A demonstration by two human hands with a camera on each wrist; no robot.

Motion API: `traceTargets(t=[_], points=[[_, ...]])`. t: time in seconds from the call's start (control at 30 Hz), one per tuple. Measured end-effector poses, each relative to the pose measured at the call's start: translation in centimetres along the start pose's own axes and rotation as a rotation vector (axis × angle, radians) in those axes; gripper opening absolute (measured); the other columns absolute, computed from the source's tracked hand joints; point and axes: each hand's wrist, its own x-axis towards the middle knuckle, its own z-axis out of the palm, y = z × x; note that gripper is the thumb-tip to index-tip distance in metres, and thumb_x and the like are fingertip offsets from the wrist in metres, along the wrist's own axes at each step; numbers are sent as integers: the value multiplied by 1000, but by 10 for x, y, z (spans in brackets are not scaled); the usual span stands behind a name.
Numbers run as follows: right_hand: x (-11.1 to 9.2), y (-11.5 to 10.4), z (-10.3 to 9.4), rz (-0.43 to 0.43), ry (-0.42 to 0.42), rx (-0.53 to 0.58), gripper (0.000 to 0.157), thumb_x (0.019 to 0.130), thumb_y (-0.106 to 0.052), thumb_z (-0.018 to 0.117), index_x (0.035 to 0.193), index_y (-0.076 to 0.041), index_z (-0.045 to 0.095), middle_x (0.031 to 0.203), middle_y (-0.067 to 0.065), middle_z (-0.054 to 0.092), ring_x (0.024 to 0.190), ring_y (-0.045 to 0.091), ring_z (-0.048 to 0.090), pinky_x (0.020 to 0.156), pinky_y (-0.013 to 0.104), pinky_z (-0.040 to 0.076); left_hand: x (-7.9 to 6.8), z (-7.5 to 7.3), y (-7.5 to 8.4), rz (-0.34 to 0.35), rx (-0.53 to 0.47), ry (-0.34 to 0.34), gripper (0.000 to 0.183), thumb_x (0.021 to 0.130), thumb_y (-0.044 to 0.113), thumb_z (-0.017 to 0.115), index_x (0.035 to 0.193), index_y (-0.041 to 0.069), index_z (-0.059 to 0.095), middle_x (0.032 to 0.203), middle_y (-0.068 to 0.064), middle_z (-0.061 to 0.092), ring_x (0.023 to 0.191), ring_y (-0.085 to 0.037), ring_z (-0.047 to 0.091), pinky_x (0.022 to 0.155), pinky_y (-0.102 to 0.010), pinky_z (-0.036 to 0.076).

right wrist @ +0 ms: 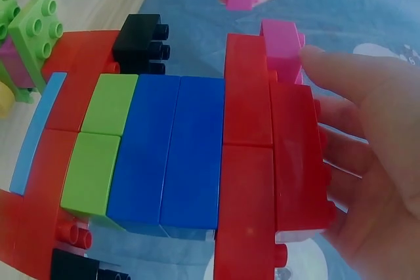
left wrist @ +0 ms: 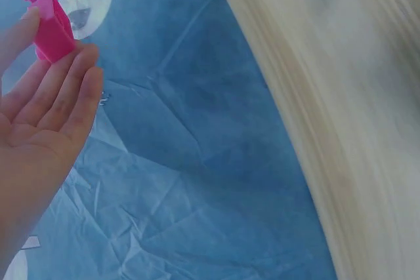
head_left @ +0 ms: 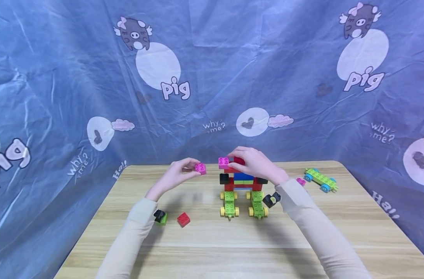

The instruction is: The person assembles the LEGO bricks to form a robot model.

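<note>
My left hand [head_left: 178,173] pinches a loose pink toy brick [head_left: 200,168] between thumb and fingers, held up left of a built brick figure [head_left: 243,176]. That figure stands on two lime wheeled bases [head_left: 229,209], with red, blue and green bricks above and black bricks [head_left: 224,178] at the sides. At its top my right hand [head_left: 255,162] grips around the red top brick [right wrist: 298,155]. The right thumb lies against a second pink brick [right wrist: 282,49], which juts out from the figure's upper left. A small gap separates the two pink bricks in the head view.
A red brick [head_left: 183,219] lies on the table at front left, near a green brick [head_left: 164,219] partly covered by the left wrist camera. Beyond the right forearm are a pink brick [head_left: 300,181] and a lime wheeled base [head_left: 320,179]. Blue printed cloth [head_left: 212,77] surrounds the table.
</note>
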Motion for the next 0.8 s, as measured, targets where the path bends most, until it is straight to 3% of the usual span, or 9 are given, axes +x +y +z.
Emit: traceTargets(t=[0.13,0.27,0.37,0.47,0.67,0.8], points=[[2,0,1,9,-8,-6,34,88,-36,64,114,-15,66,111,5,67,99,17,64,85,34,56,4,0,7,-8,-10,-3,36,83,18,71,114,2,62,104,-15,69,96,-26,66,89,-36,55],[3,-1,2,16,-9,-15,33,88,-36,64,113,-15,67,109,3,68,97,17,65,84,33,57,2,-5,29,-11,-29,-13,34,84,11,69,114,-2,61,105,-19,68,97,-30,65,90,-39,54],[3,-2,2,20,-8,-15,32,88,-35,64,112,-15,67,108,2,68,97,17,66,84,33,57,1,-8,46,13,-34,3,32,84,9,68,113,-4,60,105,-20,68,96,-30,65,89,-41,55],[3,-2,1,23,-9,-13,32,88,-35,64,111,-14,67,108,2,68,96,17,66,84,33,57,3,-9,53,46,-30,38,31,84,7,67,112,-4,60,104,-20,68,95,-31,66,88,-41,55],[3,-1,3,22,-8,-8,31,88,-35,64,110,-15,68,107,2,69,94,16,66,83,32,57,15,-3,42,67,-69,80,33,83,7,69,112,-3,59,106,-20,67,97,-32,66,89,-42,55],[4,-2,3,22,-11,-7,30,88,-35,64,110,-15,68,107,2,69,92,15,67,81,31,57,23,2,32,61,-86,86,33,82,13,71,112,3,60,106,-15,68,97,-26,66,88,-34,56]])
